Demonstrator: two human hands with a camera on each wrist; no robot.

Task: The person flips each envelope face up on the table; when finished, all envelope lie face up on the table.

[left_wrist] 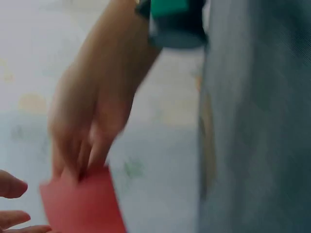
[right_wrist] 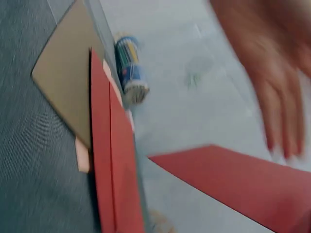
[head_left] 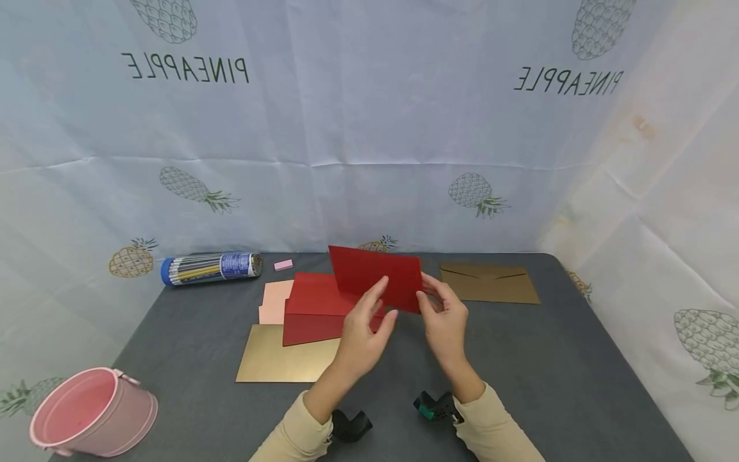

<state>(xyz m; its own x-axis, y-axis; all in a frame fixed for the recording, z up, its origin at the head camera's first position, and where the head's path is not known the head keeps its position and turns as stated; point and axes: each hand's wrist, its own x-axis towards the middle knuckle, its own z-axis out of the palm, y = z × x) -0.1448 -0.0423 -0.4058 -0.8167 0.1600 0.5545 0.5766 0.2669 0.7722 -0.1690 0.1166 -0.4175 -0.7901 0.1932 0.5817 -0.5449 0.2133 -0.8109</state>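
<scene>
My right hand (head_left: 447,314) pinches the right edge of a red paper rectangle (head_left: 369,273), raised and tilted over the table. Across its front is my left hand (head_left: 364,330), fingers spread and fairly straight, overlapping the paper's lower part in the head view. In the right wrist view the left hand (right_wrist: 272,82) appears above the red paper (right_wrist: 238,182), its fingers pointing down. The left wrist view is blurred but shows the right hand (left_wrist: 92,111) gripping the paper's edge (left_wrist: 85,204). Below lies another red piece (head_left: 314,295) with a crease across it.
A gold envelope or card (head_left: 283,356) and pale pink paper (head_left: 274,301) lie partly under the creased red piece. A brown-gold envelope (head_left: 491,282) lies at back right. A tube of pencils (head_left: 213,268), a small pink block (head_left: 283,265) and a pink bucket (head_left: 95,410) are leftward.
</scene>
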